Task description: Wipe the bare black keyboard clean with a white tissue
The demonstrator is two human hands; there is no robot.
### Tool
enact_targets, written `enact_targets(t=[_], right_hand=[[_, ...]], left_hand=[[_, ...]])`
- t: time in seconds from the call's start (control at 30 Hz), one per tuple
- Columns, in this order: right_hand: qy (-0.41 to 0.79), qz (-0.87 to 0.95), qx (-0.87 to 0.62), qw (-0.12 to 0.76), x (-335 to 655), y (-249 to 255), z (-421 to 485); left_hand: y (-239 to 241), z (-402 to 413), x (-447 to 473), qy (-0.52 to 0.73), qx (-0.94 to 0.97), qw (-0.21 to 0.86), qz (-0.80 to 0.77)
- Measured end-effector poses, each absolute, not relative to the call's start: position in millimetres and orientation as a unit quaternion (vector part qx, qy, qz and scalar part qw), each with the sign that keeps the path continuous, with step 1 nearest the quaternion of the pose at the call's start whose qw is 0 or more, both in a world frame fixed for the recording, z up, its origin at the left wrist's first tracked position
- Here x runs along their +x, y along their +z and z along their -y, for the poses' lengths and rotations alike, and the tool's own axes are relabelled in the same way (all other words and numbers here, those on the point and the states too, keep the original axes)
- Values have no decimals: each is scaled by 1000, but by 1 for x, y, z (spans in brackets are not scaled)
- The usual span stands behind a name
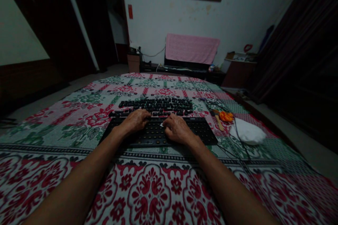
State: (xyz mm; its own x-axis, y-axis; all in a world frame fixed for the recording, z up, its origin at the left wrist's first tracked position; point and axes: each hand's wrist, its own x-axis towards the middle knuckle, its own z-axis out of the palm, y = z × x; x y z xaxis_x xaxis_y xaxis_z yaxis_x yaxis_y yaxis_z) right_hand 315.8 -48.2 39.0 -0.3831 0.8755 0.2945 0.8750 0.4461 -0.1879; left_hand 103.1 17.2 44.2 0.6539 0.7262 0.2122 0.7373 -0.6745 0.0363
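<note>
A black keyboard (155, 133) with its keycaps off lies in front of me on the patterned bedspread, its bare key posts showing. Beyond its far edge stand rows of loose black keycaps (161, 104). My left hand (136, 120) rests over the left part of the keyboard, its fingers loosely stretched towards the nearest row of keycaps and nothing visible in them. Over the middle right, my right hand (176, 126) is closed, its fingertips pinching a small white piece (161, 124) that looks like tissue or cloth. Most of that piece is hidden by the fingers.
To the right lie an orange bundle (226, 116), a wooden-handled brush-like tool (219, 123) and a white cloth or bag (248, 132). A thin black cable (239, 135) runs among them. Past the bed, a pink cloth (192, 48) covers a screen-like object.
</note>
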Motion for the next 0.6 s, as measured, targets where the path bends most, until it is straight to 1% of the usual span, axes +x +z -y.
enact_targets(t=[0.23, 0.37, 0.47, 0.6], right_hand=[[29, 821, -539, 186, 321, 42, 49], [15, 822, -528, 213, 320, 40, 46], [-6, 828, -508, 237, 312, 37, 41], [-19, 843, -494, 211, 298, 35, 34]], left_hand=[[50, -23, 92, -60, -906, 13, 419], [55, -22, 92, -53, -906, -15, 420], [56, -20, 93, -56, -906, -16, 420], [55, -19, 93, -62, -904, -23, 423]])
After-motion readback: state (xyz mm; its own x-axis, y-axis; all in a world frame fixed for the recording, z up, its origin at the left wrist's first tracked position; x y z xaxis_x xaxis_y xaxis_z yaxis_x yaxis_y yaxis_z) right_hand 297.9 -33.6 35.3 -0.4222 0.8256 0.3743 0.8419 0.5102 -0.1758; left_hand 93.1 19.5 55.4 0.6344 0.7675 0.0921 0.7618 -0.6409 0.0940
